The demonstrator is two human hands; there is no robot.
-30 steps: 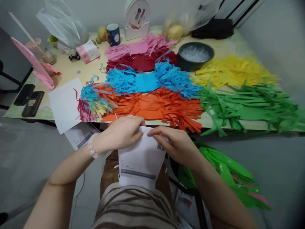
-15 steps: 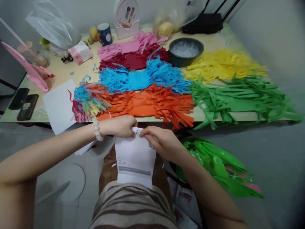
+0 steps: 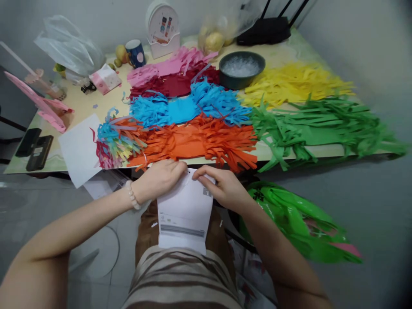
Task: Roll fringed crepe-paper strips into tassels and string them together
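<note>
A white printed sheet, perhaps an envelope or card [image 3: 183, 206], lies across the lap, with small print and a grey bar near its lower end. A small dark hole shows at its top edge. My left hand [image 3: 164, 176] is closed at the top left corner of the sheet, its fingertips turned down and partly hidden. Close beside it, my right hand [image 3: 222, 186] pinches at the top right, thumb and forefinger near the hole. Whether something thin is between those fingertips is too small to tell. Just beyond the hands, orange fringed strips [image 3: 188, 143] lie on the table's front edge.
Blue [image 3: 183, 110], dark red, pink, yellow [image 3: 296, 86] and green [image 3: 325, 133] fringed strips cover much of the table. A dark bowl [image 3: 241, 79], a mug [image 3: 135, 53] and two phones [image 3: 39, 153] stand or lie there. A green plastic bag [image 3: 289, 219] hangs at the right.
My left hand has drawn slightly away from the hole, uncovering more of the sheet's top edge. The view has shifted a little; both hands stay at the sheet.
</note>
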